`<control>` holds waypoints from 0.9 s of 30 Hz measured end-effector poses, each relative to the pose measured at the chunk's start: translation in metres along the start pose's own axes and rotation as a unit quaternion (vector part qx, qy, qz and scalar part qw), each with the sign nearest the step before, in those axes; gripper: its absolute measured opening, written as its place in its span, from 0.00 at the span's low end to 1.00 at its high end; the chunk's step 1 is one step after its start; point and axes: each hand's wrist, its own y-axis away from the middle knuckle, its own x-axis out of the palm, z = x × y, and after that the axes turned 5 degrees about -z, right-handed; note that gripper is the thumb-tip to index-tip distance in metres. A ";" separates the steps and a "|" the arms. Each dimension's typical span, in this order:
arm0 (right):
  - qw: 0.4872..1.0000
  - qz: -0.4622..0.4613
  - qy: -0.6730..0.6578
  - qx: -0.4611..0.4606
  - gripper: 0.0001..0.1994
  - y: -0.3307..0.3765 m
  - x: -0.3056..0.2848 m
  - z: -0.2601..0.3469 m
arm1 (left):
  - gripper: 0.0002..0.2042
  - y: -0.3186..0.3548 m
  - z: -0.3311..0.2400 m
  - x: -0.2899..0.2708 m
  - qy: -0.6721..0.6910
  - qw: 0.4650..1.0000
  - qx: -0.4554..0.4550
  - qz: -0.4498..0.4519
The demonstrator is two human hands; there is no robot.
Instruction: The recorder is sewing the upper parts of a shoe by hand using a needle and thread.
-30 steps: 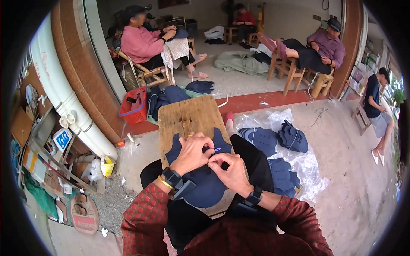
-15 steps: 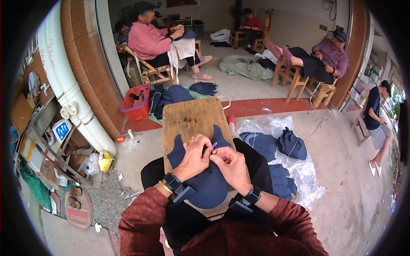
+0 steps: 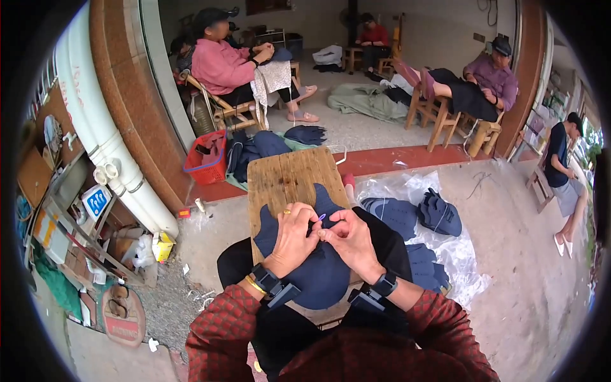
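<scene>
Navy cloth piece point(image 3: 321, 274) lies on the wooden worktop point(image 3: 286, 178), at its near end. Left hand point(image 3: 294, 234) and right hand point(image 3: 349, 239) pinch its upper edge together; more navy pieces point(image 3: 414, 213) lie right of the worktop.

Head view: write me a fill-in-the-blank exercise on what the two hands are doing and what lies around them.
1. Both hands, left hand and right hand, rest on a dark ____ fabric piece.
2. The fabric piece lies on a ____ board.
3. More such pieces lie on a clear ____ sheet to the person's right.
4. Left of the board stands a ____ basket.

Missing words: blue; wooden; plastic; red
</scene>
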 end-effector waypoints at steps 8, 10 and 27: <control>1.000 0.007 -0.019 -0.001 0.15 -0.004 -0.002 -0.005 | 0.13 -0.004 -0.008 -0.008 -0.043 0.997 0.056 0.041; 1.000 0.007 -0.013 0.004 0.15 -0.006 -0.002 -0.005 | 0.13 -0.004 -0.008 -0.007 -0.043 0.998 0.046 0.025; 0.998 0.012 -0.032 0.050 0.11 -0.007 -0.003 -0.001 | 0.13 -0.004 -0.013 -0.009 -0.047 0.994 0.100 0.016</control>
